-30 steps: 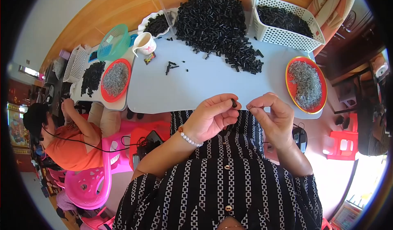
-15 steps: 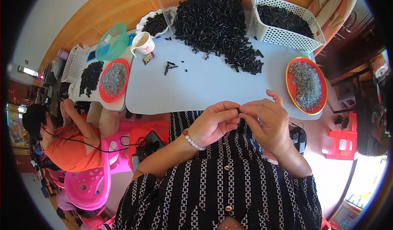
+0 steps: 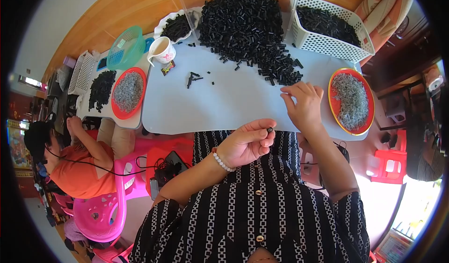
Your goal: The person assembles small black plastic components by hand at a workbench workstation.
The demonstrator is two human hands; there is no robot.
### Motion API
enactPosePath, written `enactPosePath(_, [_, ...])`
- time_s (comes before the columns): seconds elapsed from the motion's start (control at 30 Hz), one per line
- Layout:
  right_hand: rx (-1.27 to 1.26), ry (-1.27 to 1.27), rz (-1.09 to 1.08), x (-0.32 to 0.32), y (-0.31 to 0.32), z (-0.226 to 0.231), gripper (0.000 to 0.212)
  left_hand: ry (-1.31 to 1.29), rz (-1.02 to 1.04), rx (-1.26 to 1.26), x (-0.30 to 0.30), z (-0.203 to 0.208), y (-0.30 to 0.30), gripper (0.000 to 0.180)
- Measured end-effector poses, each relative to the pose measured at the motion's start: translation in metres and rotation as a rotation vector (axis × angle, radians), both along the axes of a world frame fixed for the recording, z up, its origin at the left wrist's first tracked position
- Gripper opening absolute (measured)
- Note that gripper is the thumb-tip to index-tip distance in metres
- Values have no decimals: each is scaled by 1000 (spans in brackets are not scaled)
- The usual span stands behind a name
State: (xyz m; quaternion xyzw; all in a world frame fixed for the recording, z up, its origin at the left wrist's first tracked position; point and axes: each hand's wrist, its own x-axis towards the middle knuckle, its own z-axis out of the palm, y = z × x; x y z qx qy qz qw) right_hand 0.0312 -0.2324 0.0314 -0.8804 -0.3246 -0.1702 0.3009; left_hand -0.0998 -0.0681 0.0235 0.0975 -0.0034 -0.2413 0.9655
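Between the thumb and fingers of my left hand [image 3: 245, 144] is a small black tube [image 3: 270, 129], its round end with a hole facing up. This hand hovers just off the table's front edge. My right hand [image 3: 305, 105] reaches over the white table [image 3: 206, 108], thumb and fingertips apart, with nothing visible between them. Its fingertips are close to the near end of a big heap of short black tubes [image 3: 241, 27]. To the right of that hand lies a red plate with a gold rim [image 3: 330, 92], piled with tiny clear-grey pieces [image 3: 351, 101].
Behind the heap's right side stands a white perforated basket [image 3: 327, 45] of black parts. At the left are a scalloped dish [image 3: 161, 27], a mug [image 3: 163, 52], a small packet [image 3: 168, 67] and a few loose tubes [image 3: 192, 79]. A person in orange [image 3: 86, 165] sits at a side table.
My right hand has parted from the left and moved forward to the heap's near end. The left hand stays almost in place, still pinching the black tube.
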Motion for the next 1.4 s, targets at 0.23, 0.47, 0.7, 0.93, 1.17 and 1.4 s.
enactPosePath(0.23, [-239, -174, -88, 27, 16, -26, 4, 43, 66, -41, -3, -5, 3, 22])
enactPosePath(0.47, [-356, -126, -83, 29, 15, -23, 4, 40, 69, -19, 0, -7, 4, 20])
enactPosePath(0.7, [-114, -47, 56, 5, 11, 7, 6, 47, 145, 137, 0, -1, 3, 17])
enactPosePath(0.93, [668, 1088, 376, -33, -10, 56, 19, -30, 287, 338, -3, 12, -4, 20])
enactPosePath(1.17, [778, 1101, 415, -52, -14, 67, 12, -62, 336, 422, -8, 25, -11, 20])
enactPosePath(1.4, [519, 992, 296, -56, -19, 91, 7, -3, 360, 672, -12, 37, -14, 21])
